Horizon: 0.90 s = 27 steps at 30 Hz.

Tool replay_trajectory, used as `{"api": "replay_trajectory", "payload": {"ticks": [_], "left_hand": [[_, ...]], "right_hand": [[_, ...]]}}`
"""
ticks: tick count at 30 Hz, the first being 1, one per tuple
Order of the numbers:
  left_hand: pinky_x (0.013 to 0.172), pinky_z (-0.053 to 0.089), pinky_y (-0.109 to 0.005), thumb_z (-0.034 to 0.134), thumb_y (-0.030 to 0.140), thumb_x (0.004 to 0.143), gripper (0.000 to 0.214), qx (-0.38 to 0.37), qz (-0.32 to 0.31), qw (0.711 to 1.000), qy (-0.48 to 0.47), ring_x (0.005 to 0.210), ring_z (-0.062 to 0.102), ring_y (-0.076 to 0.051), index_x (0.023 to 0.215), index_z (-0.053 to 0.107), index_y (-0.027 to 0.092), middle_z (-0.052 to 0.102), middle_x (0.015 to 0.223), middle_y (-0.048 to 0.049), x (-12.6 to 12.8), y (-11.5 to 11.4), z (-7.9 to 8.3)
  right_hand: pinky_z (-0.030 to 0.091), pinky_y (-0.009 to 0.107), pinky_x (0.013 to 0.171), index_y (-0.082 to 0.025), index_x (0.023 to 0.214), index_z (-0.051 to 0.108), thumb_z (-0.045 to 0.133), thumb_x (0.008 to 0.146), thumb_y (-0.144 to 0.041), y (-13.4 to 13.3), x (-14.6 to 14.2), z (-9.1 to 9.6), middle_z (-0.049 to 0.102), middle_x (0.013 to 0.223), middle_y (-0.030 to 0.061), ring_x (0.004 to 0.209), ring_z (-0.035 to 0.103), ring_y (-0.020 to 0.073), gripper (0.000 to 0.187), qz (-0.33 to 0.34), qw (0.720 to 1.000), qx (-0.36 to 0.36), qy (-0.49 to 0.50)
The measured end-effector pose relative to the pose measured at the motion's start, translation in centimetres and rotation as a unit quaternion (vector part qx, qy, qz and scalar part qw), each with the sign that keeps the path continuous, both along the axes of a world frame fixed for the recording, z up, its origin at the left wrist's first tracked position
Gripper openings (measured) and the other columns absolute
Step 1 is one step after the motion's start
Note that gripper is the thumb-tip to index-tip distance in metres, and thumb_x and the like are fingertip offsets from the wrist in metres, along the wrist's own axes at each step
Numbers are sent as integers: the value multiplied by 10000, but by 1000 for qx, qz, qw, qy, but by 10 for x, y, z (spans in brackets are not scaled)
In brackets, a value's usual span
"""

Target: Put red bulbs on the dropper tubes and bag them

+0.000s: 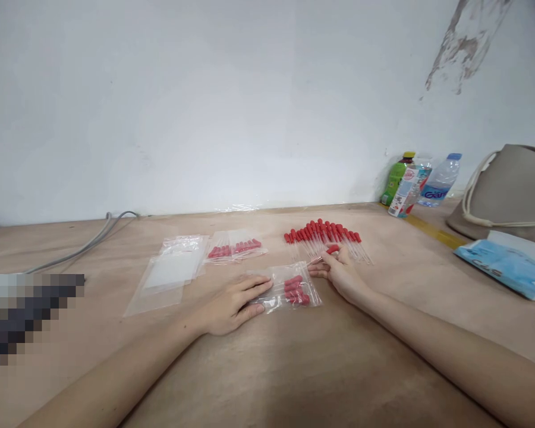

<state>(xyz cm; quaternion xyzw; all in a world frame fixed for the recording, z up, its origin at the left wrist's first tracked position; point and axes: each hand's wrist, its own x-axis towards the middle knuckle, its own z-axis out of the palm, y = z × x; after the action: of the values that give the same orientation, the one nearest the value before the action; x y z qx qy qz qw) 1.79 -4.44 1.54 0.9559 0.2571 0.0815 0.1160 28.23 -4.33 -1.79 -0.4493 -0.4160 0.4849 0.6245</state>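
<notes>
A clear zip bag lies on the table with several red-bulbed droppers inside, their bulbs toward its right end. My left hand rests on the bag's left end, fingers stretched out and thumb apart. At the bag's right end, my right hand is closed on a dropper, its red bulb pointing up and right and its thin tube toward the bag. Behind that hand, loose droppers lie fanned out in a pile, red bulbs toward the wall.
Left of centre lie filled bags with red bulbs showing, beside a stack of flat clear bags. A grey cable runs at left. At right stand bottles, a grey bag and a blue tissue pack.
</notes>
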Motion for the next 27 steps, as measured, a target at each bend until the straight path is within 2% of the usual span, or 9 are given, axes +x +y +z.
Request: {"api": "replay_trajectory", "payload": {"ticks": [5,9,13,15,19,23,25,27], "left_hand": [[1014,274,-397,356,350,877,455,-1,-18,999,-28,1224,314,-209,1317,275,273,342,1348,-32,-1,0,-2],[1014,274,-399,360,353,875,477,-5,-13,999,-35,1237,291,-215,1329,240,270,290,1376,-34,-1,0,-3],[1033,239,-400,345,346,882,475,-1,-15,1000,-19,1266,236,-205,1334,221,272,238,1398,-22,1,-1,-1],[1036,235,-399,343,343,883,468,2,-17,1000,-16,1265,240,-200,1332,226,276,256,1392,-18,1,-2,1],[1030,244,-402,353,342,880,477,8,-23,999,-21,1254,265,-203,1333,224,271,282,1381,-24,1,-1,1],[1023,252,-412,359,345,877,484,4,-20,999,-26,1248,276,-210,1335,217,272,280,1382,-25,1,0,-1],[1024,249,-412,355,344,878,480,7,-20,999,-24,1249,274,-209,1334,218,277,278,1383,-21,1,0,-1],[1028,242,-409,346,343,881,476,12,-22,1000,-18,1253,264,-205,1334,216,280,270,1386,-18,1,0,-1]], "right_hand": [[519,335,607,-241,863,311,520,735,-309,-9,-3,2,529,622,-44,588,618,150,254,47,998,-31,12],[503,313,654,-208,828,431,502,749,-342,-9,3,6,533,658,-20,624,611,133,171,82,995,-42,41],[469,238,643,-161,828,521,625,668,-279,-5,15,10,586,759,11,635,575,89,224,197,979,-49,-22],[461,236,637,-168,867,516,659,638,-276,-4,19,11,593,760,1,627,565,80,291,230,971,-44,-46],[456,238,576,-178,840,475,674,624,-334,-4,17,9,571,655,-41,560,550,76,333,221,968,-15,-120],[366,168,418,-172,798,483,657,633,-370,-4,11,6,443,450,-101,403,430,43,310,206,949,-4,-238],[337,157,386,-178,806,483,655,627,-378,-2,9,6,413,413,-112,378,407,44,319,202,946,-18,-255],[329,155,376,-175,800,489,663,608,-382,-1,7,7,444,426,-102,382,419,46,332,202,948,-36,-243]]}}
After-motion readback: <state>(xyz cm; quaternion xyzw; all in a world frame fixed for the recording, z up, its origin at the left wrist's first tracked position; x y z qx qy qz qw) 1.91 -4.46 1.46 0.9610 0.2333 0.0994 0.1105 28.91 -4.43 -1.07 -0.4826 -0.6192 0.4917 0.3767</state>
